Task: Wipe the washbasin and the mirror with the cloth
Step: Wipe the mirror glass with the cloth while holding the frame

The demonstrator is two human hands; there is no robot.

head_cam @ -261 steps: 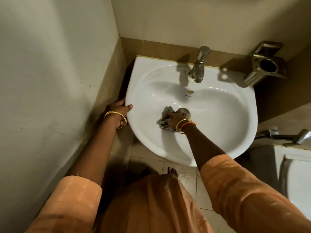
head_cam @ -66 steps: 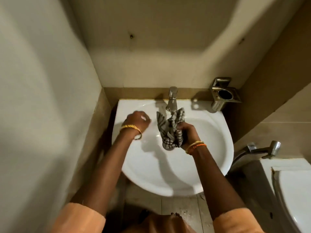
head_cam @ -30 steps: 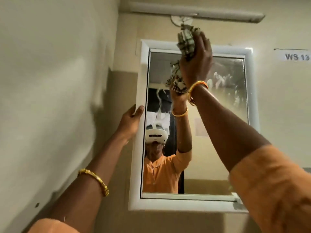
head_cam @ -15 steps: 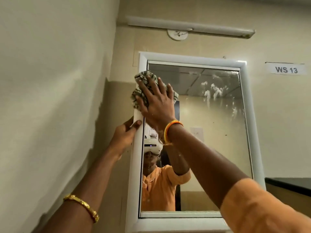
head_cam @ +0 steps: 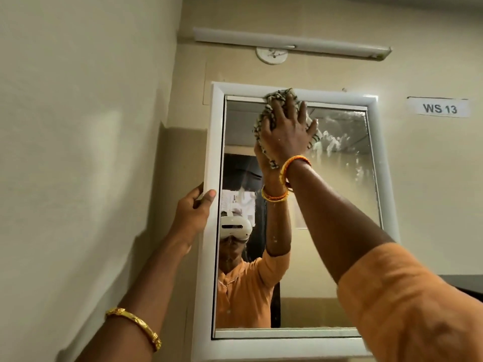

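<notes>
Cloth [head_cam: 264, 124] has slid from the mirror's [head_cam: 339, 205] upper left corner to the top middle, bunched against the glass and touching the upper frame edge. Right hand [head_cam: 286, 131] presses it flat, fingers spread. Left hand [head_cam: 192, 215] still grips the mirror's left frame edge, thumb on its front face.

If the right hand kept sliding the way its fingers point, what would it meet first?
The right hand points up; its cloth already overlaps the mirror frame's top edge. That raised frame probably comes first.
</notes>
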